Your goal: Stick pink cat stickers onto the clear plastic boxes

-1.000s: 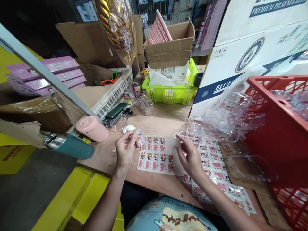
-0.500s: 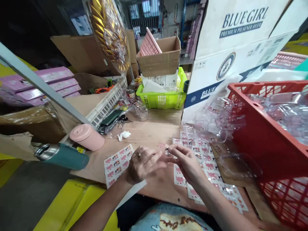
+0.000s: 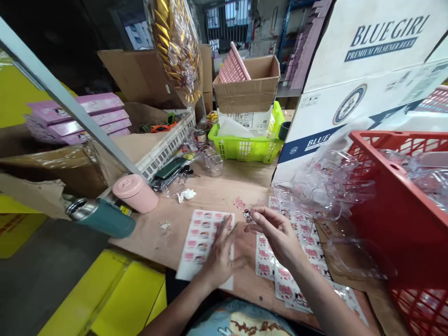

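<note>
My left hand [image 3: 222, 254] lies flat with fingers stretched out on a sticker sheet [image 3: 201, 235] printed with pink and black cartoon stickers, near the table's front edge. My right hand [image 3: 276, 233] hovers just to the right, its thumb and fingers pinched on a small peeled sticker [image 3: 248, 214]. Another small pink sticker [image 3: 240, 202] lies on the bare wood beyond it. Under my right wrist lie more sticker sheets [image 3: 297, 275], overlapping.
A red crate [image 3: 402, 219] with clear plastic shells stands at right, more shells [image 3: 325, 186] spilling beside it. A pink cup [image 3: 135, 192], a teal flask [image 3: 101, 217], a green basket [image 3: 247, 147], a white crate [image 3: 164, 142] and cardboard boxes ring the wooden table [image 3: 217, 186].
My left hand let go of the sheet's corner, swung across and now presses the sheet flat at the front. My right hand peeled off a small sticker and holds it up.
</note>
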`<action>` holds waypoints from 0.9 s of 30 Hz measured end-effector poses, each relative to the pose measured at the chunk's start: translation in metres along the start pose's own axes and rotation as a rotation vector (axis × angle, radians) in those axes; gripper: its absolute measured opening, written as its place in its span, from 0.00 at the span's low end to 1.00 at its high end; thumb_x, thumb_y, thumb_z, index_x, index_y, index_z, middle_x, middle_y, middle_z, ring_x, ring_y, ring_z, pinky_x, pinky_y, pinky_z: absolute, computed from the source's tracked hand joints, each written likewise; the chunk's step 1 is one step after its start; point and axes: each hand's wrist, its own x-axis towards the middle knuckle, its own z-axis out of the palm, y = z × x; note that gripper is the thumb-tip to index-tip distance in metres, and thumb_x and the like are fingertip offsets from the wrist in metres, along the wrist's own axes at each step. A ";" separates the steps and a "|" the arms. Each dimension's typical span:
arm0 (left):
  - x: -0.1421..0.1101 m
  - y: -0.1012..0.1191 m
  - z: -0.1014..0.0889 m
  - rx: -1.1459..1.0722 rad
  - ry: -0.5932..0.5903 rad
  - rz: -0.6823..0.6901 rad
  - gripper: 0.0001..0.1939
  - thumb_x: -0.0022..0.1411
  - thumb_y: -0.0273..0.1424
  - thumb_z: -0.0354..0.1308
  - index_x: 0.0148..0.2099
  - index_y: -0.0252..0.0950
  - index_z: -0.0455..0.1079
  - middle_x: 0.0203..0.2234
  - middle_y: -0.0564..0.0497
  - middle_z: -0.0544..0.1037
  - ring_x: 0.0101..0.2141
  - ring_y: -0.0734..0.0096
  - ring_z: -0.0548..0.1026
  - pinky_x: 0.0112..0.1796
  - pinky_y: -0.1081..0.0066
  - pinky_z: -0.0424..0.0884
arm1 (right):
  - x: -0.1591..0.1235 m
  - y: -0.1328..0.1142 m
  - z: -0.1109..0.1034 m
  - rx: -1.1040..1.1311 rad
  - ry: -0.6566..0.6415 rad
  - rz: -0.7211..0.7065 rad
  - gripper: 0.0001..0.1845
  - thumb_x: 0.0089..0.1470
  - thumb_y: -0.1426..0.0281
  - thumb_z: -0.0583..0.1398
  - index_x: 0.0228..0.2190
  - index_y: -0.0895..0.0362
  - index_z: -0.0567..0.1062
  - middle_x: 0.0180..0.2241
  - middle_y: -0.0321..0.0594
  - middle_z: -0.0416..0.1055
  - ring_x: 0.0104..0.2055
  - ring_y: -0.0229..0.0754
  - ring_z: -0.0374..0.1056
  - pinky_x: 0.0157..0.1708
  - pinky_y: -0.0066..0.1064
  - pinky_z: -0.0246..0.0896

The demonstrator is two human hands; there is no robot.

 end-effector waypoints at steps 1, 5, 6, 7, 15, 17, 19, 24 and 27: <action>0.019 0.015 0.003 -0.220 0.051 -0.033 0.35 0.60 0.49 0.61 0.64 0.39 0.65 0.64 0.37 0.63 0.64 0.46 0.61 0.61 0.50 0.59 | 0.002 -0.003 0.000 -0.054 -0.027 -0.025 0.13 0.53 0.59 0.68 0.37 0.54 0.82 0.35 0.41 0.75 0.35 0.41 0.70 0.37 0.33 0.71; 0.075 0.057 -0.001 -0.873 0.259 -0.217 0.13 0.59 0.40 0.65 0.40 0.35 0.78 0.38 0.46 0.81 0.42 0.63 0.78 0.49 0.63 0.71 | 0.004 -0.014 -0.009 -0.324 0.002 -0.106 0.18 0.52 0.56 0.67 0.39 0.56 0.82 0.35 0.43 0.76 0.34 0.42 0.71 0.34 0.34 0.70; 0.080 0.061 -0.002 -0.940 0.319 -0.236 0.10 0.56 0.37 0.68 0.35 0.35 0.78 0.34 0.49 0.81 0.38 0.67 0.77 0.47 0.66 0.71 | 0.003 -0.015 -0.012 -0.354 0.076 -0.126 0.21 0.52 0.55 0.67 0.42 0.56 0.81 0.35 0.43 0.76 0.34 0.42 0.71 0.33 0.34 0.70; 0.082 0.063 -0.002 -0.979 0.373 -0.241 0.08 0.54 0.35 0.70 0.33 0.36 0.77 0.31 0.51 0.81 0.37 0.69 0.77 0.46 0.68 0.71 | 0.003 -0.014 -0.013 -0.362 0.146 -0.138 0.23 0.52 0.55 0.67 0.45 0.56 0.80 0.35 0.43 0.76 0.34 0.43 0.71 0.32 0.34 0.70; 0.093 0.038 -0.014 -0.495 0.287 0.013 0.21 0.61 0.38 0.64 0.55 0.38 0.73 0.50 0.43 0.74 0.47 0.61 0.75 0.50 0.61 0.72 | 0.004 -0.008 -0.021 -0.537 0.295 -0.456 0.09 0.59 0.63 0.63 0.30 0.52 0.81 0.30 0.41 0.72 0.34 0.45 0.69 0.34 0.36 0.64; 0.132 0.017 -0.039 -0.126 0.429 0.117 0.32 0.61 0.39 0.63 0.65 0.38 0.62 0.57 0.39 0.68 0.52 0.56 0.71 0.54 0.56 0.68 | 0.003 -0.012 -0.023 -0.641 0.339 -0.551 0.07 0.60 0.65 0.62 0.33 0.50 0.81 0.33 0.41 0.72 0.36 0.46 0.69 0.35 0.37 0.64; 0.181 -0.004 -0.066 0.221 0.493 0.150 0.35 0.61 0.38 0.63 0.66 0.33 0.58 0.60 0.34 0.63 0.61 0.47 0.62 0.61 0.49 0.58 | 0.001 -0.013 -0.020 -0.720 0.296 -0.598 0.08 0.61 0.66 0.60 0.38 0.48 0.80 0.37 0.43 0.73 0.40 0.49 0.71 0.38 0.40 0.67; 0.251 -0.035 -0.097 0.497 0.297 0.238 0.36 0.39 0.28 0.75 0.52 0.32 0.68 0.50 0.38 0.70 0.60 0.41 0.61 0.63 0.42 0.48 | -0.003 0.002 -0.008 -0.907 0.083 -0.667 0.34 0.61 0.68 0.59 0.66 0.46 0.56 0.47 0.47 0.73 0.47 0.53 0.73 0.44 0.44 0.72; 0.234 -0.046 -0.097 0.464 0.280 0.281 0.29 0.41 0.29 0.74 0.47 0.36 0.68 0.47 0.44 0.70 0.53 0.51 0.68 0.58 0.50 0.62 | 0.006 0.007 -0.011 -0.960 0.082 -0.641 0.40 0.63 0.68 0.57 0.70 0.49 0.45 0.47 0.49 0.74 0.45 0.52 0.74 0.43 0.45 0.73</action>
